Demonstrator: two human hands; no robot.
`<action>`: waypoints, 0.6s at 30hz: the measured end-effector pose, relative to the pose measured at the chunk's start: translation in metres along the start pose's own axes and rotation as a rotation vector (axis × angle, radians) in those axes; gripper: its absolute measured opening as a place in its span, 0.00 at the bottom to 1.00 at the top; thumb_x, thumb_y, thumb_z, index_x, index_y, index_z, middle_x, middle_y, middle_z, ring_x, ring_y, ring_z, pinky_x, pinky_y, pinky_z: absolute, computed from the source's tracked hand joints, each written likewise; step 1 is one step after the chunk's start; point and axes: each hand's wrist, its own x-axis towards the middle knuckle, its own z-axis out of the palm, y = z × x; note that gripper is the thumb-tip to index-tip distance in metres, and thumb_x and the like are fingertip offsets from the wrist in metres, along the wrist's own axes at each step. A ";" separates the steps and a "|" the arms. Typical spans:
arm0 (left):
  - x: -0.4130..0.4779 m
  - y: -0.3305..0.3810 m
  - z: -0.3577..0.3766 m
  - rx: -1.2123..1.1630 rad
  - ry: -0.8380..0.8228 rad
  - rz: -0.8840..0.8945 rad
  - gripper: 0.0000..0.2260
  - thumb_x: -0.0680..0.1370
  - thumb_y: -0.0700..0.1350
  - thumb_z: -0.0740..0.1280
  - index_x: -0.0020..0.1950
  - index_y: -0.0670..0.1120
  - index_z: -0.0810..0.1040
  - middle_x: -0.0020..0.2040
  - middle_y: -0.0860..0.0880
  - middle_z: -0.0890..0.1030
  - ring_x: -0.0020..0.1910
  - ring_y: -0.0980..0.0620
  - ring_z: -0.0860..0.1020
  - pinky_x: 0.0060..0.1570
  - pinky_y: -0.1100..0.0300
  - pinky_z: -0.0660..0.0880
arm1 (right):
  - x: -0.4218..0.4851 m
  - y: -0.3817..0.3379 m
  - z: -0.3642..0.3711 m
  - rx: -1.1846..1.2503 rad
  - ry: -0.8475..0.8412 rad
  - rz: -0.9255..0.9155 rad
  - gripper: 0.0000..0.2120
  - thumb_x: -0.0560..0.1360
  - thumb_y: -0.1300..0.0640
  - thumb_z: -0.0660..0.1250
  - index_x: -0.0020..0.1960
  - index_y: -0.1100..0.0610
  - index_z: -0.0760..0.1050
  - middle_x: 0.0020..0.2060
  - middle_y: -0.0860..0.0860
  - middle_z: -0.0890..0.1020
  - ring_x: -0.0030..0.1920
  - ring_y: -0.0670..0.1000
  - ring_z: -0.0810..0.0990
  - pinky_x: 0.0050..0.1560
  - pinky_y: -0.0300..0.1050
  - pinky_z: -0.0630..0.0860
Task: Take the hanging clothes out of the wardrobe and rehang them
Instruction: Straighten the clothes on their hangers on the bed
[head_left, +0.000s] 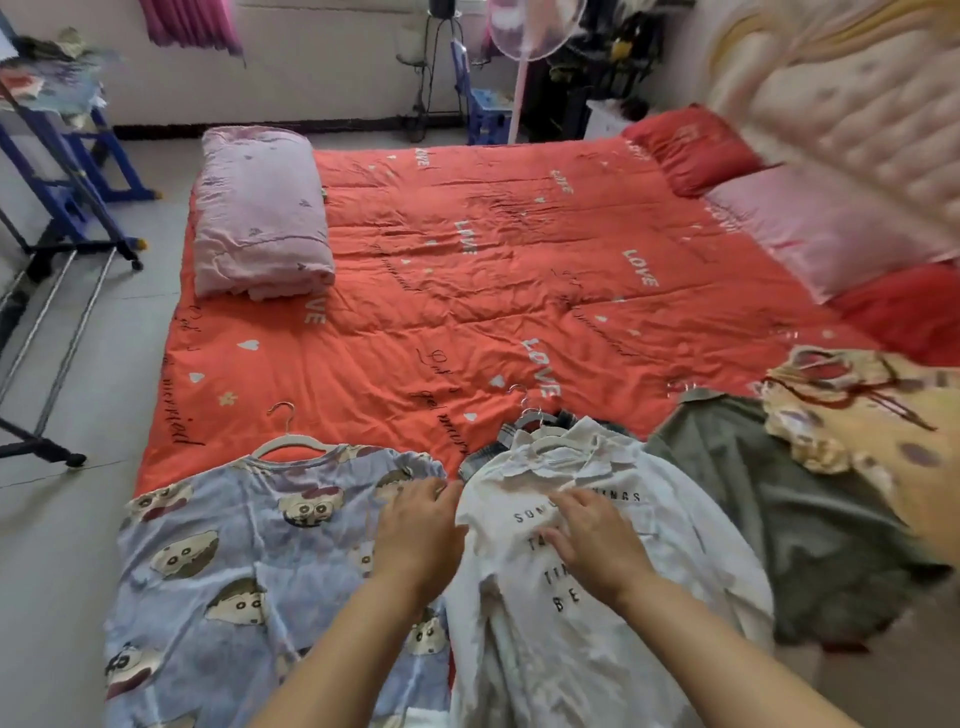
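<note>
My right hand (592, 540) lies flat on the chest of the white shirt (545, 649), fingers straight and spread over the printed letters, pressing down and gripping nothing. My left hand (421, 530) rests palm down at that shirt's shoulder edge, where it meets the blue cartoon top (208, 545). Its fingers are loosely straight and hold nothing I can see, though whether the tips tuck under the cloth is hidden. Both forearms reach forward and slightly inward, wrists low.

I take this as smoothing the shirt before lifting it. My right palm should stay put as an anchor while my left draws the shoulder outward so it sits square on the metal hanger (530, 418). Then I should lift by the hook, not the cloth, because a checked garment under the collar could drag along.

4 garments lie along the near edge of the red quilt (467, 260): the blue top, the white shirt, a green garment (779, 509) and a yellow patterned one (872, 431). A clothes rail (57, 291) stands on the floor to my left.
</note>
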 end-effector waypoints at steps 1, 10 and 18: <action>0.005 0.022 0.003 0.029 -0.008 0.040 0.20 0.74 0.50 0.66 0.66 0.48 0.72 0.62 0.48 0.75 0.62 0.45 0.71 0.60 0.53 0.65 | -0.008 0.018 -0.006 0.011 0.008 0.023 0.22 0.79 0.48 0.58 0.71 0.50 0.62 0.67 0.50 0.68 0.67 0.52 0.65 0.65 0.45 0.61; 0.041 0.257 0.066 0.156 -0.062 0.222 0.24 0.78 0.55 0.61 0.73 0.53 0.62 0.70 0.53 0.68 0.68 0.50 0.67 0.64 0.57 0.62 | -0.093 0.250 -0.054 0.067 0.065 0.183 0.21 0.79 0.51 0.58 0.70 0.54 0.63 0.64 0.52 0.69 0.65 0.54 0.66 0.65 0.46 0.59; 0.078 0.468 0.125 0.151 -0.110 0.385 0.20 0.61 0.50 0.78 0.51 0.47 0.81 0.46 0.49 0.82 0.45 0.45 0.81 0.43 0.53 0.76 | -0.160 0.453 -0.101 0.105 0.120 0.350 0.24 0.79 0.49 0.59 0.73 0.53 0.59 0.67 0.51 0.68 0.68 0.52 0.65 0.67 0.45 0.60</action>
